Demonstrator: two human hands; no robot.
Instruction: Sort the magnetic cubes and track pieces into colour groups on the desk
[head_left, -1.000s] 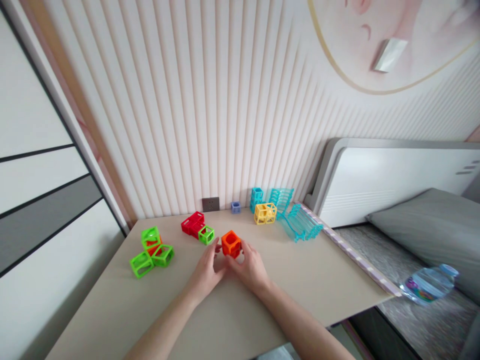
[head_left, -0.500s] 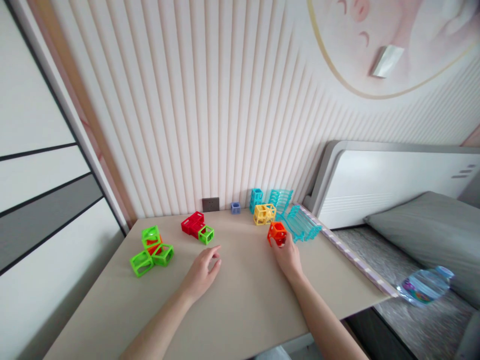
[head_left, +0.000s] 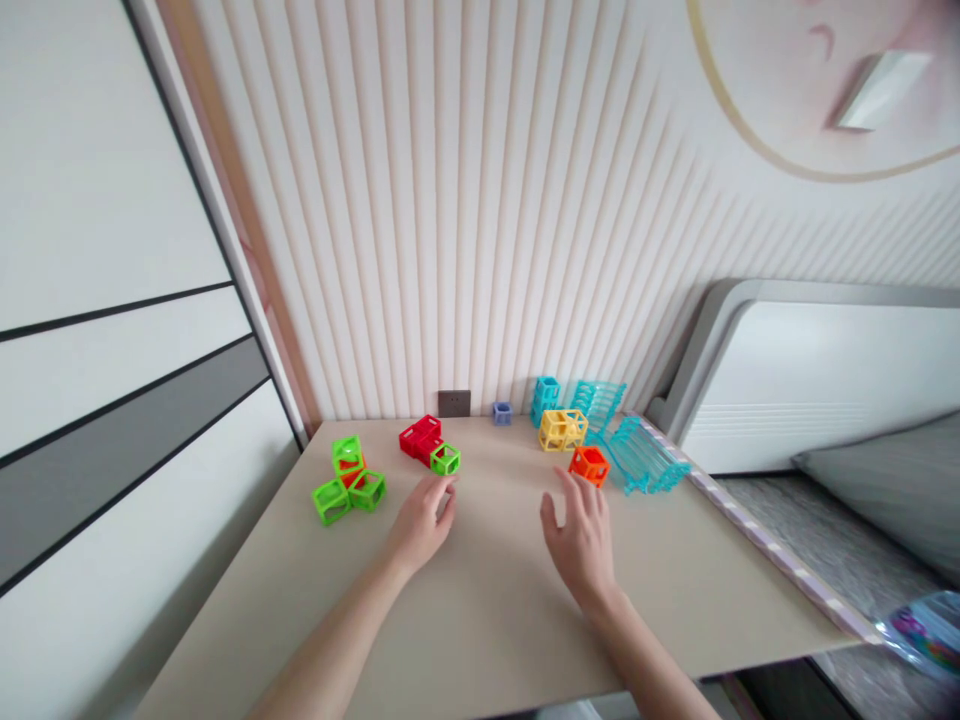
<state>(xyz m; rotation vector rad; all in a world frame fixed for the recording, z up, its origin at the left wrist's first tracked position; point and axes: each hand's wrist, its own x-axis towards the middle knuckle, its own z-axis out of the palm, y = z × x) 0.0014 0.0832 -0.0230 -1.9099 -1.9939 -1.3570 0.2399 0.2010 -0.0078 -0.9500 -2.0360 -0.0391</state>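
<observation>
My right hand (head_left: 579, 535) is open over the table, its fingers apart and nothing in them. Just beyond its fingertips stands an orange open-frame cube block (head_left: 590, 466). My left hand (head_left: 424, 522) is also open and holds nothing. Its fingertips come close to a green cube block (head_left: 445, 459), which touches a cluster of red blocks (head_left: 421, 438); whether the fingers touch it I cannot tell. Farther left lies a group of green blocks (head_left: 331, 500) around an orange one.
Yellow blocks (head_left: 562, 430) stand behind the orange cube. A teal block stack (head_left: 545, 401) and teal slatted pieces (head_left: 646, 457) are at the back right. A small blue cube (head_left: 502, 412) sits by the wall near a socket (head_left: 454, 403). A plastic bottle (head_left: 928, 630) lies beyond the table (head_left: 495, 600).
My right hand has let go of the orange cube and drawn back a little to the near side. My left hand has come nearer the green cube. The whole view has turned left.
</observation>
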